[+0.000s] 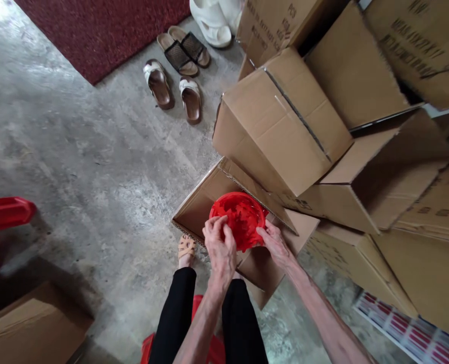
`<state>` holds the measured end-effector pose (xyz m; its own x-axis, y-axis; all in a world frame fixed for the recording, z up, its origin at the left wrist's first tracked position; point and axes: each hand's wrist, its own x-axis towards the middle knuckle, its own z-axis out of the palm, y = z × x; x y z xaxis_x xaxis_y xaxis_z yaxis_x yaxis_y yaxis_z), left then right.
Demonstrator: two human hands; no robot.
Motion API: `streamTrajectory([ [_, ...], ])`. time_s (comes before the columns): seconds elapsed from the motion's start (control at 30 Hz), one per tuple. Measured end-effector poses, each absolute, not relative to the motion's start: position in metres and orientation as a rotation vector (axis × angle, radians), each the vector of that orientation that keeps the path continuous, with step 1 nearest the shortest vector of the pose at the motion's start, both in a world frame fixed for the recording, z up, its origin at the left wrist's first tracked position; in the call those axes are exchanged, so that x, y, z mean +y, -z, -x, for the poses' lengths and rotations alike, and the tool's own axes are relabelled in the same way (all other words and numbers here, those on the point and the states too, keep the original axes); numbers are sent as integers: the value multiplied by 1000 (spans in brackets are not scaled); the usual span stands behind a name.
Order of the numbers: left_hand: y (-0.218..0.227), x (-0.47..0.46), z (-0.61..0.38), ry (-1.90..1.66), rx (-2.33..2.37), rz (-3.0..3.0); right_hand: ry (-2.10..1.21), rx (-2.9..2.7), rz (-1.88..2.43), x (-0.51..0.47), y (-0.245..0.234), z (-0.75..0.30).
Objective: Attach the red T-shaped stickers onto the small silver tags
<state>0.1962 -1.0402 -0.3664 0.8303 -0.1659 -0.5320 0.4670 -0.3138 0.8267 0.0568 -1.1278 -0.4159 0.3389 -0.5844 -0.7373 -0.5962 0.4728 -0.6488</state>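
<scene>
A round red plastic basket (236,196) with many small red pieces (243,222) in it is held over an open cardboard box (197,205). My right hand (275,242) grips the basket's right rim, thumb on the near side. At the left rim is my left hand (220,247), its fingers curled inward over the edge of the red pieces. Whether those fingertips pinch a piece or the rim is hidden by the hand. The box's flaps stand spread below the basket.
Several cardboard boxes (285,121) are stacked to the right. Sandals (159,83) and white clogs (211,23) stand near a dark red mat (106,30). Red stools (6,215) and another carton (35,323) are at the left. A printed pack (410,328) lies lower right.
</scene>
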Motion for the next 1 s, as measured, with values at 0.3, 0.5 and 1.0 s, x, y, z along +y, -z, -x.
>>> streamTrajectory([
  [0.3, 336, -1045, -185, 653, -5, -1664, -91, 1228, 1062, -1146, 396, -42],
  [0.5, 334, -1062, -182, 435, 269, -1593, -104, 1151, 1063, -1149, 391, -35],
  [1.0, 295, -1043, -162, 268, -48, -1834, -101, 1040, 1161, -1160, 328, -27],
])
